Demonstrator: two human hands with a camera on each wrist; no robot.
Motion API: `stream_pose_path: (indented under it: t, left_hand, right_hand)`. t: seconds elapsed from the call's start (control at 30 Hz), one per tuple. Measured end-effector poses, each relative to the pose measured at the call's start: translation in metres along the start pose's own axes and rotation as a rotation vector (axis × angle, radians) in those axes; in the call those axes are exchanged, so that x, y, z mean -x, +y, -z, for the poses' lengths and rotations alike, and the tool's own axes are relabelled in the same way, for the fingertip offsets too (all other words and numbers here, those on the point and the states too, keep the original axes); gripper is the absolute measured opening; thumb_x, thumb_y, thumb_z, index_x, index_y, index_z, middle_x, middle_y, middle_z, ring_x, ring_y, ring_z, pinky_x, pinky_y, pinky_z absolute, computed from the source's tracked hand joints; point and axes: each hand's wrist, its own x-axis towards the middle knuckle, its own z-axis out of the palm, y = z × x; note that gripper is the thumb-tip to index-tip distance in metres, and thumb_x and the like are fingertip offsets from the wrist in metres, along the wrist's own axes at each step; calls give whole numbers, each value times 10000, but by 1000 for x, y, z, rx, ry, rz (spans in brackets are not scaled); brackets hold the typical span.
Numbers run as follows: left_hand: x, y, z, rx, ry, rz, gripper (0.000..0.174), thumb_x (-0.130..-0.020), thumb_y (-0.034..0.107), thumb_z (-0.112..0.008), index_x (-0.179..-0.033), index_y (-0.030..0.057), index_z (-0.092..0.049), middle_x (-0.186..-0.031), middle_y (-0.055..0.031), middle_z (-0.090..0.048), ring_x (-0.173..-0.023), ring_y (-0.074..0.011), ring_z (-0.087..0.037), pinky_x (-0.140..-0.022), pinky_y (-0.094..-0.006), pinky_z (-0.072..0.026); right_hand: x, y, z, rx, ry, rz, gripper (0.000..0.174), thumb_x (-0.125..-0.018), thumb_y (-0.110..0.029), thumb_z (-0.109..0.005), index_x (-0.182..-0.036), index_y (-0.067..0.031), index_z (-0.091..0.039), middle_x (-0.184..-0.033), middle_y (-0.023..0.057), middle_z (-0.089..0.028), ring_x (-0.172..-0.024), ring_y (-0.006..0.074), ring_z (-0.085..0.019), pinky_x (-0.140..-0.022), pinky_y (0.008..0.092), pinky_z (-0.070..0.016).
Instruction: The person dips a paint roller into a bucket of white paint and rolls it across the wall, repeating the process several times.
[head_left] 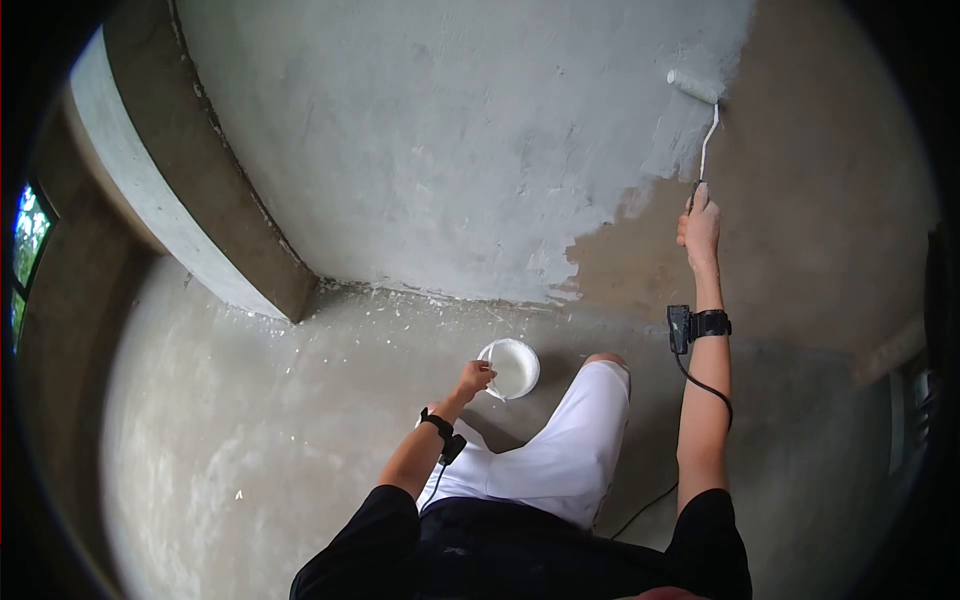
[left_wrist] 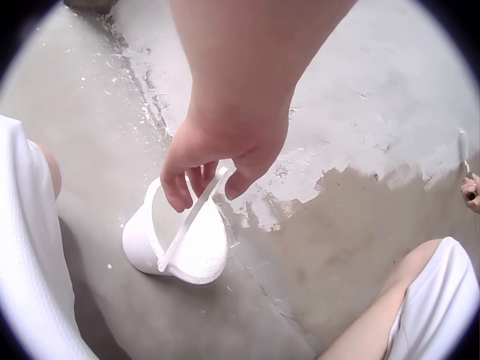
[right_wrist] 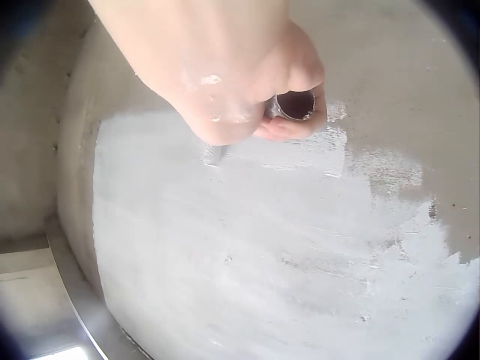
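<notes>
My right hand [head_left: 701, 228] grips the handle of a paint roller, its fingers curled round it. The white roller sleeve [head_left: 692, 86] lies against the wall near the edge of the pale coat. In the right wrist view, the hand [right_wrist: 255, 97] covers most of the handle, whose hollow end [right_wrist: 295, 105] shows. Low down, my left hand [head_left: 476, 377] is at the left rim of a white bucket [head_left: 534, 362]. From the left wrist view, that hand [left_wrist: 229, 146] holds the bucket's raised handle [left_wrist: 189, 223] between fingers and thumb; the bucket [left_wrist: 138, 241] has whitish paint inside.
Pale paint [head_left: 440, 150] covers the wall's left part; bare brown wall [head_left: 810, 180] lies to the right. A projecting pillar [head_left: 190, 150] stands at the left. White specks dot the grey floor [head_left: 230, 420]. Bent knees in white shorts [head_left: 560, 450] are close to the bucket, and a cable [head_left: 705, 388] hangs by the right arm.
</notes>
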Motion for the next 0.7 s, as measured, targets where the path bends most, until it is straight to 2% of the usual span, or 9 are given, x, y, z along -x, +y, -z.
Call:
stream_pose_path:
  t: [0.13, 0.2, 0.37, 0.47, 0.53, 0.67, 0.7]
  left_hand:
    - [-4, -11, 4, 33, -2, 20, 487, -746, 113, -679, -1183, -59, -553, -842, -64, -633, -661, -130, -579, -514, -269, -480]
    - [-4, -16, 6, 43, -5, 25, 488, -752, 120, -673, -1190, -55, -550, -854, -60, -634, -673, -129, -583, -522, -268, -482]
    - [11, -3, 7, 131, -27, 10, 492, -769, 142, -664, -1217, -28, -546, -890, -55, -637, -728, -132, -592, -575, -278, -493]
    - [13, 2, 7, 125, -46, 20, 491, -773, 135, -659, -1223, -25, -543, -891, -57, -635, -740, -133, -593, -595, -285, -498]
    - [14, 5, 6, 136, -62, 30, 497, -773, 130, -657, -1230, -25, -536, -894, -61, -634, -742, -134, -592, -596, -287, -498]
    - [8, 5, 5, 149, -100, 22, 525, -775, 116, -650, -1258, -28, -505, -904, -75, -630, -750, -143, -592, -599, -298, -500]
    - [8, 5, 4, 149, -101, 23, 525, -775, 116, -650, -1258, -28, -505, -904, -75, -630, -750, -143, -592, -599, -298, -500]
  right_hand:
    - [25, 71, -5, 91, 58, -84, 482, -970, -459, -384, -645, -103, -379, -432, -38, -310, -312, 102, -360, -295, 271, -262]
    - [37, 116, -6, 112, 54, -140, 482, -975, -439, -382, -645, -89, -403, -446, -18, -351, -324, 114, -376, -303, 283, -273]
    - [67, 160, -3, 196, 22, -204, 474, -979, -433, -371, -655, -88, -402, -446, -21, -344, -322, 112, -365, -302, 285, -261]
    - [80, 151, 4, 176, -44, -309, 466, -979, -433, -370, -671, -85, -405, -442, -18, -346, -313, 119, -360, -296, 290, -264]
    - [95, 125, 5, 85, -105, -350, 463, -979, -468, -368, -681, -112, -374, -441, -51, -287, -303, 84, -277, -295, 251, -215]
    - [111, 75, -27, 97, -122, -292, 456, -980, -456, -375, -673, -119, -359, -454, -53, -294, -310, 71, -277, -298, 239, -202]
    - [110, 72, -40, 141, -148, -242, 465, -980, -449, -381, -672, -101, -380, -457, -34, -322, -321, 85, -310, -305, 263, -229]
